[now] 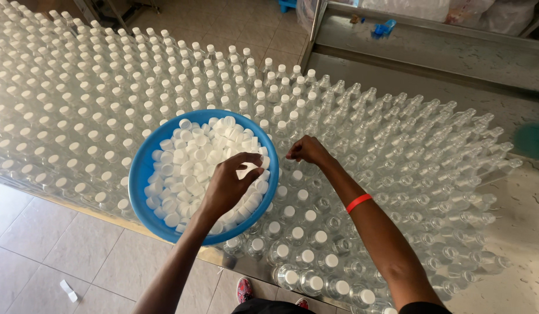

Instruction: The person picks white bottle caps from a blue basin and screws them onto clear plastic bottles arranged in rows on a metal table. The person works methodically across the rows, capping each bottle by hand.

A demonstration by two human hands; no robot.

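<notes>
The left hand (226,189) has its fingers pinched on a white cap (244,172) over the blue bowl (142,174). The right hand (307,150), fingers bunched, touches a clear bottle (294,175) on the desk (513,197).

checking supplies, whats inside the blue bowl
The blue bowl holds a heap of loose white caps. The left hand reaches in, covering some caps; the bowl's bottom is hidden.
</notes>
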